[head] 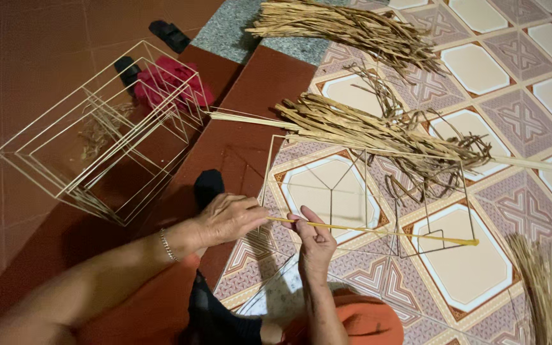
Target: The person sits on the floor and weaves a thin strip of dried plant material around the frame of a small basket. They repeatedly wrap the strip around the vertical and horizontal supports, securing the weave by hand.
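Fingers (pixel 260 214) of both hands pinched a thin yellow stick (pixel 378 231) at its near end, lower centre.
It looked light, stiff, brittle; the wire frame (pixel 269 163) lay behind.

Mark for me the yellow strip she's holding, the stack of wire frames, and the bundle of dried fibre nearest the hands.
yellow strip (pixel 378 231), head view, mid-length of the strip.
stack of wire frames (pixel 100 131), head view, its top face.
bundle of dried fibre (pixel 378 131), head view, middle of the bundle.
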